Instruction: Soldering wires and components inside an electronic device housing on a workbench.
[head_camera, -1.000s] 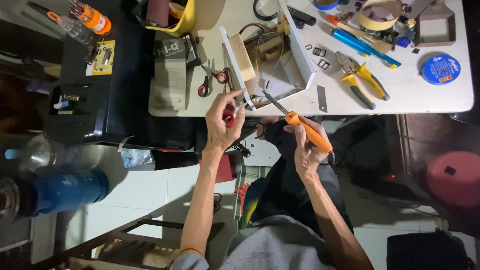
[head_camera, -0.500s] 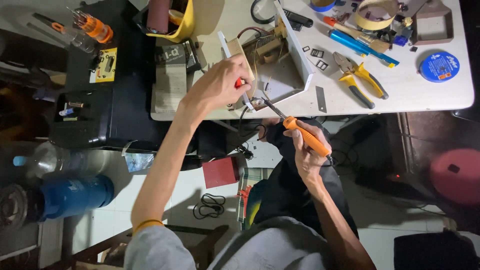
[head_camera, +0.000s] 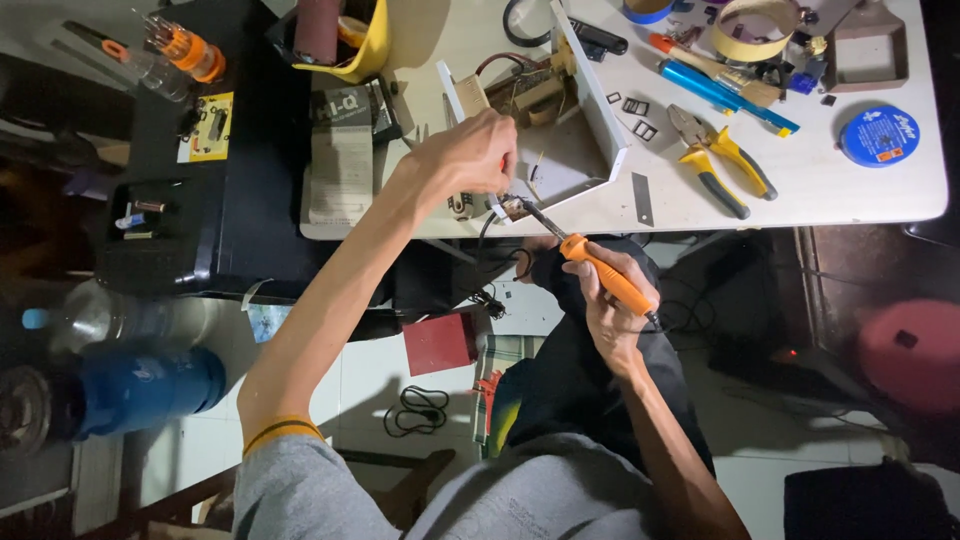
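My right hand (head_camera: 610, 310) grips an orange-handled soldering iron (head_camera: 600, 275), its dark tip pointing up-left at the near corner of an open white metal case (head_camera: 590, 120) holding wires and components. My left hand (head_camera: 470, 155) reaches over the table edge with fingers closed on something small and red at that same corner, right by the iron's tip; what it pinches is mostly hidden by the knuckles. The case lies on a white table (head_camera: 830, 190).
Yellow-handled pliers (head_camera: 715, 155), a blue pen-like tool (head_camera: 720, 95), tape rolls (head_camera: 745, 25) and a blue round tin (head_camera: 880, 135) lie on the table's right side. A black case (head_camera: 190, 190) stands left. A blue bottle (head_camera: 140, 385) and a red box (head_camera: 440, 340) sit on the floor.
My left hand moved from below the table edge up onto the corner of the white case. The soldering iron tip followed to the same corner.
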